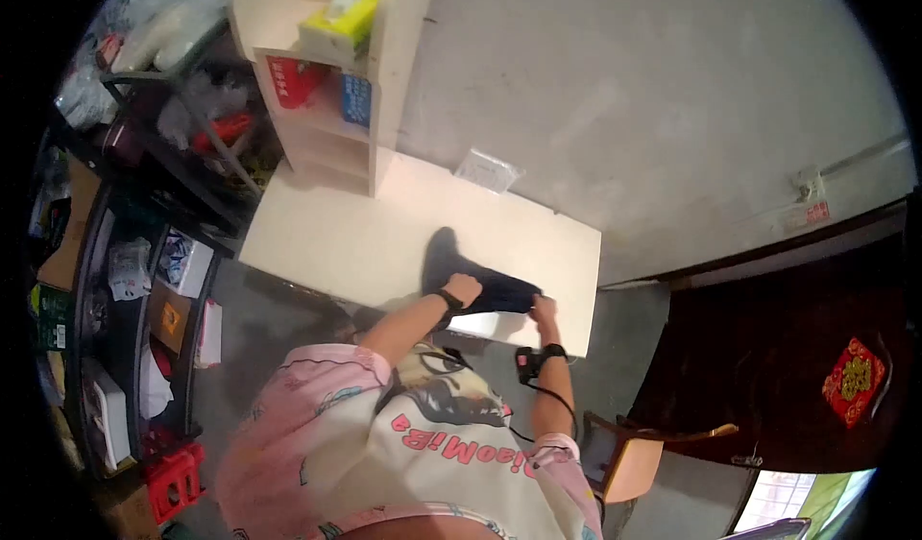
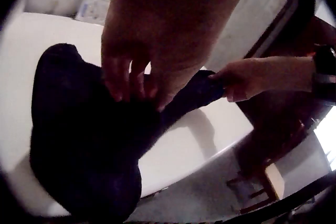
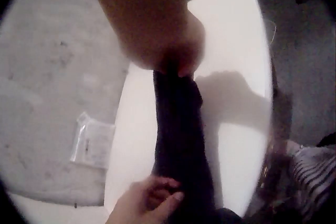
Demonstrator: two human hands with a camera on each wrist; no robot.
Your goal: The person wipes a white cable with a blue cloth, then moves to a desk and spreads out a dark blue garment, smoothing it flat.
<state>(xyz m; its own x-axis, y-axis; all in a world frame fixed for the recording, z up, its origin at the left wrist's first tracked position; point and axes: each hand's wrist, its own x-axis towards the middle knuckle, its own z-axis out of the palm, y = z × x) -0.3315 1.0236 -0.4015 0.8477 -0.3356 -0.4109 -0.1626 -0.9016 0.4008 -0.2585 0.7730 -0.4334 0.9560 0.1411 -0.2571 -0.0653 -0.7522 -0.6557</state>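
A dark navy garment (image 1: 495,290) lies on the pale desk (image 1: 336,228), with a wide part on the left and a long narrow part stretching right. My left hand (image 1: 464,290) has its curled fingers at the garment's middle, and in the left wrist view the fingertips (image 2: 120,94) dig into the cloth. At the far end of the narrow part, my right hand (image 1: 545,308) grips the cloth. The right wrist view shows the narrow part (image 3: 181,129) running straight between both hands. Its end is hidden inside the right hand.
Against the wall lies a clear plastic packet (image 1: 488,170) at the desk's back edge. A shelf unit (image 1: 379,79) on the desk's left holds a yellow tissue pack (image 1: 341,26). A wooden chair (image 1: 634,468) stands at the right; loaded dark racks (image 1: 134,281) line the left.
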